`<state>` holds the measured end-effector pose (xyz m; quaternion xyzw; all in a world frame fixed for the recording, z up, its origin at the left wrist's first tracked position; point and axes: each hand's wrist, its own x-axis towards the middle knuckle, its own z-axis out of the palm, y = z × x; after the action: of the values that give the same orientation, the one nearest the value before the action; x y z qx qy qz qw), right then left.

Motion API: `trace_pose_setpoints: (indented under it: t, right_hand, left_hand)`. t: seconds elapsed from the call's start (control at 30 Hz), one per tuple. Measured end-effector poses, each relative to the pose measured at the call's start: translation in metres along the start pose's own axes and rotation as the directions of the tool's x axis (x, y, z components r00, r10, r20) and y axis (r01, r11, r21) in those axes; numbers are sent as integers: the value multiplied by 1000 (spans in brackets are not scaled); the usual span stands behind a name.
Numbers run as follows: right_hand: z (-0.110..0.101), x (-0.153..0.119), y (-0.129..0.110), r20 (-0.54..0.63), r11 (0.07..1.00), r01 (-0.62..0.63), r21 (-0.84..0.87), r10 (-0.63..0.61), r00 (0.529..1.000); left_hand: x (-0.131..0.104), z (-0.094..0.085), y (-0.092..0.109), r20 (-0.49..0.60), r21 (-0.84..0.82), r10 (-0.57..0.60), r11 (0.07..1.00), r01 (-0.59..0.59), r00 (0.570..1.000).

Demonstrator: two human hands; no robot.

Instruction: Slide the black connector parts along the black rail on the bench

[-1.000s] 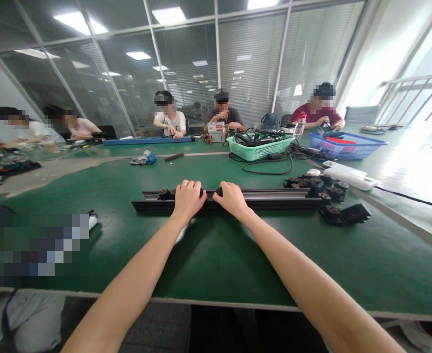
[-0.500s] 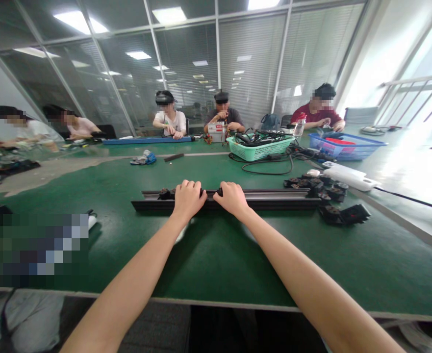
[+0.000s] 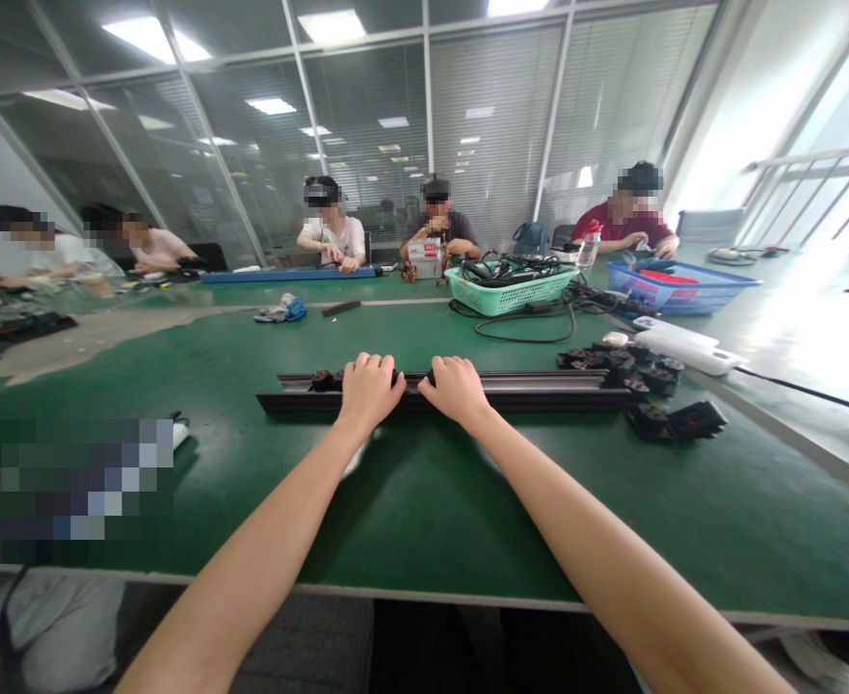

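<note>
1. Black rail (image 3: 540,398): long open channel, lies crosswise on green table (image 3: 438,530), in front of the person, silver-grey inside.
2. Left hand (image 3: 371,390): on rail, left of its middle, fingers curled over, thumb pointing inward. Dark bit shows by the thumb; cannot tell if the grip is on that or on the rail itself.
3. Right hand (image 3: 455,390): same pose mirrored, just right of left hand, narrow gap between thumbs. Fingers bent, dark bit at thumb side; what's under the palm is hidden, exact hold unclear.
4. Black modules (image 3: 321,380): sit in channel, left of left hand.
5. Module pile (image 3: 616,364): black, heaped at and behind rail's right end. Loose pieces (image 3: 674,421) nearer the person, right of rail end.
6. White power strip (image 3: 688,347): beyond pile, to the right.
7. Farther back: green basket (image 3: 496,302) with dark cables (image 3: 511,270), blue basket (image 3: 720,294) right of it, blue-grey cloth item (image 3: 281,309) on left.
8. Co-workers seated along far side.
</note>
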<state>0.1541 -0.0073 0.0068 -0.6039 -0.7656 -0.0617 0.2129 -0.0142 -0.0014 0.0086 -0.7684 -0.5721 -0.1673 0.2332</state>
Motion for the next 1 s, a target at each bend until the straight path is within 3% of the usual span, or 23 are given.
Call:
trace_pose_setpoints:
  t: [0.37, 1.0]
  right_hand:
    - [7, 5, 9, 35, 970, -121, 211, 116, 993]
    - [6, 4, 6, 8, 980, -114, 164, 115, 993]
  left_hand:
    - [0, 1, 1, -3, -10, -5, 1000, 5, 1000]
    - [0, 0, 0, 2, -10, -5, 1000, 5, 1000]
